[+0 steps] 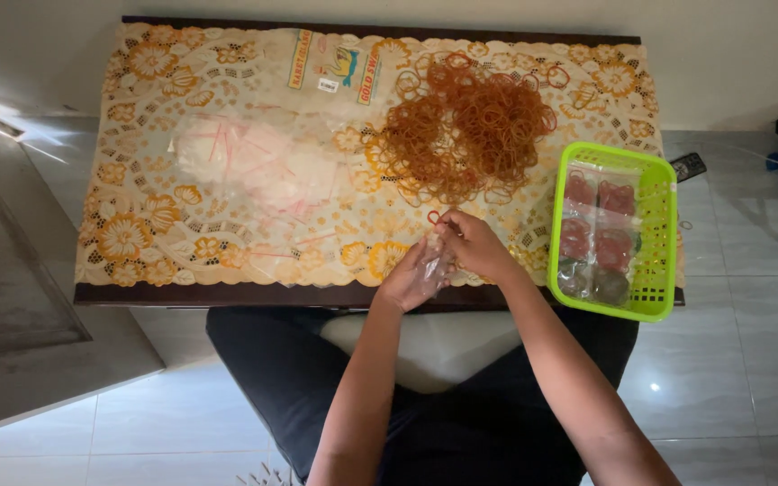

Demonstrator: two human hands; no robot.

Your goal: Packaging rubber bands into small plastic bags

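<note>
My left hand (410,279) holds a small clear plastic bag (434,264) near the table's front edge. My right hand (477,245) pinches at the bag's mouth, with a rubber band (433,216) looped by its fingertips. Just beyond the hands lies a large heap of orange-brown rubber bands (470,130) on the floral tablecloth (146,225). A green plastic basket (655,301) to the right holds several small filled bags of bands.
A pile of clear small bags (263,166) lies left of centre, and a larger printed plastic bag (335,67) lies at the far edge. A dark remote-like object (688,166) sits at the table's right side. Tiled floor surrounds the table.
</note>
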